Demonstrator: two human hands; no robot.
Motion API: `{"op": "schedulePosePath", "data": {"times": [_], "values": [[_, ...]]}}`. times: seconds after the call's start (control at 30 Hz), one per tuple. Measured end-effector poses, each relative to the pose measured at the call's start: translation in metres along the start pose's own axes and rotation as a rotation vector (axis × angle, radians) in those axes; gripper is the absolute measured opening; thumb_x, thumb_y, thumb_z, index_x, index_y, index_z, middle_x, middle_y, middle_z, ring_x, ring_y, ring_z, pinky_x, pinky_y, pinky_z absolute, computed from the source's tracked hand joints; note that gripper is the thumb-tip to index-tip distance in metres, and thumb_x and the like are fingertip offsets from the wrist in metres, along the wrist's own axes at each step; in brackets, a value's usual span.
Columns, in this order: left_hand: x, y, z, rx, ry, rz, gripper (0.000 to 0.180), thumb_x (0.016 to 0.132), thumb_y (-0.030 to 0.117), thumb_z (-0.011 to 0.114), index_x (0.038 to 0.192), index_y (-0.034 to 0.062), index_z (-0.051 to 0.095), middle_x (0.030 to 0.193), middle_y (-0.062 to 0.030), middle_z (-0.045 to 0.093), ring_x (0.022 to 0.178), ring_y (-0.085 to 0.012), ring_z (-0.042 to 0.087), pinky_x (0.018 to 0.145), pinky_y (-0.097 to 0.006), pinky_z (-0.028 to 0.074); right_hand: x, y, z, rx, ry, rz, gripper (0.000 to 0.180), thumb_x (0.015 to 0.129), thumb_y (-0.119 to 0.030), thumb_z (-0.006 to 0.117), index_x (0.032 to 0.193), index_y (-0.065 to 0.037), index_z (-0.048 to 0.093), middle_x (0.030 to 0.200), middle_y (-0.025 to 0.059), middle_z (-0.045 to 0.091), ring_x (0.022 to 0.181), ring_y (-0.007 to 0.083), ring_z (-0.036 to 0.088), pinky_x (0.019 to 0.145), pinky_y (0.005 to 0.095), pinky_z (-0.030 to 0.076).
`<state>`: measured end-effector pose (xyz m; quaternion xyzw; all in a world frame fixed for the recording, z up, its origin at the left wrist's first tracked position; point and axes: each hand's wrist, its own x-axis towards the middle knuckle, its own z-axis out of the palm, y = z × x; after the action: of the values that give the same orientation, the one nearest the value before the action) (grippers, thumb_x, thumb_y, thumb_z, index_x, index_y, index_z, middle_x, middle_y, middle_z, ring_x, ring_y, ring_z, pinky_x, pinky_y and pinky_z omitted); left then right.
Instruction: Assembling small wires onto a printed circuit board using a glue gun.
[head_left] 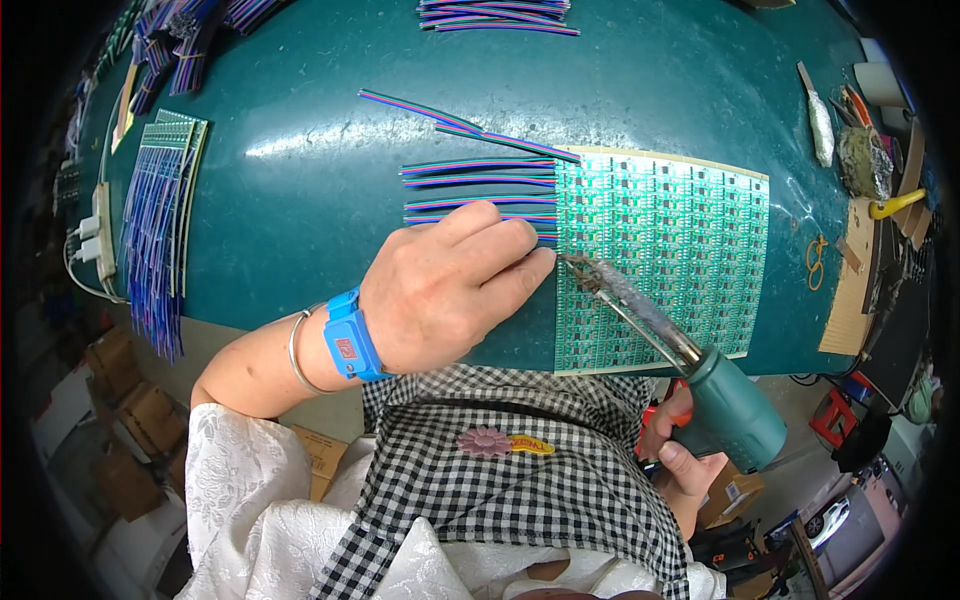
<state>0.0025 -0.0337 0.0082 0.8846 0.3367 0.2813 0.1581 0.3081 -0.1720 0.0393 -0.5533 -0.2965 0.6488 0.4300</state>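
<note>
My left hand (455, 285) is closed in a pinch on a flat multi-coloured ribbon cable at the left edge of a green circuit board panel (660, 260); the fingers mostly hide the cable. Several more ribbon cables (480, 181) lie in a row, their ends at that same edge. In my right hand (682, 455) is a green soldering gun (735, 410), slanting up and left across the panel. Its dark tip meets the board edge beside my left fingertips. Two loose cables (420, 103) lie slantwise above the row, one reaching the panel's top left corner.
Wired panels (160, 220) are stacked at the left, near a power strip (100, 235) with plugs. Cable bundles (495, 14) lie at the far edge and far left. At the right are small orange-handled scissors (817, 262), a foil-wrapped stick (820, 128) and a yellow-handled tool (897, 204).
</note>
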Motion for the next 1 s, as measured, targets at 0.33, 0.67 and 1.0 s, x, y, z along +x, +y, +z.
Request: {"op": "schedulePosePath", "data": {"times": [0.33, 0.67, 1.0], "values": [[0.0, 0.0007, -0.0005, 0.023, -0.007, 0.011, 0.041, 0.061, 0.002, 0.072, 0.102, 0.0, 0.075, 0.094, -0.0079, 0.064, 0.071, -0.0201, 0.059, 0.053, -0.031, 0.05, -0.0004, -0.0042, 0.0029, 0.069, 0.018, 0.003, 0.055, 0.076, -0.01, 0.083, 0.122, 0.004, 0.056, 0.075, 0.0111, 0.057, 0.056, 0.0203, 0.056, 0.053, 0.0313, 0.049], [0.0018, 0.0021, -0.0016, 0.074, -0.012, 0.044, 0.043, 0.059, 0.005, 0.07, 0.101, -0.0003, 0.074, 0.093, -0.0079, 0.063, 0.071, -0.0205, 0.059, 0.054, -0.031, 0.05, 0.0033, -0.0018, 0.0056, 0.084, 0.066, -0.103, 0.058, 0.075, -0.014, 0.083, 0.118, 0.008, 0.051, 0.075, 0.0111, 0.056, 0.049, 0.0168, 0.053, 0.042, 0.0309, 0.047], [0.0023, 0.0013, -0.0012, 0.066, -0.006, 0.059, 0.042, 0.059, 0.006, 0.07, 0.1, -0.0022, 0.074, 0.092, -0.0089, 0.064, 0.071, -0.021, 0.06, 0.055, -0.031, 0.05, -0.0003, 0.0038, 0.0055, 0.037, 0.09, -0.03, 0.051, 0.073, -0.015, 0.084, 0.107, 0.005, 0.053, 0.073, 0.0102, 0.055, 0.049, 0.0168, 0.053, 0.042, 0.031, 0.048]]}}
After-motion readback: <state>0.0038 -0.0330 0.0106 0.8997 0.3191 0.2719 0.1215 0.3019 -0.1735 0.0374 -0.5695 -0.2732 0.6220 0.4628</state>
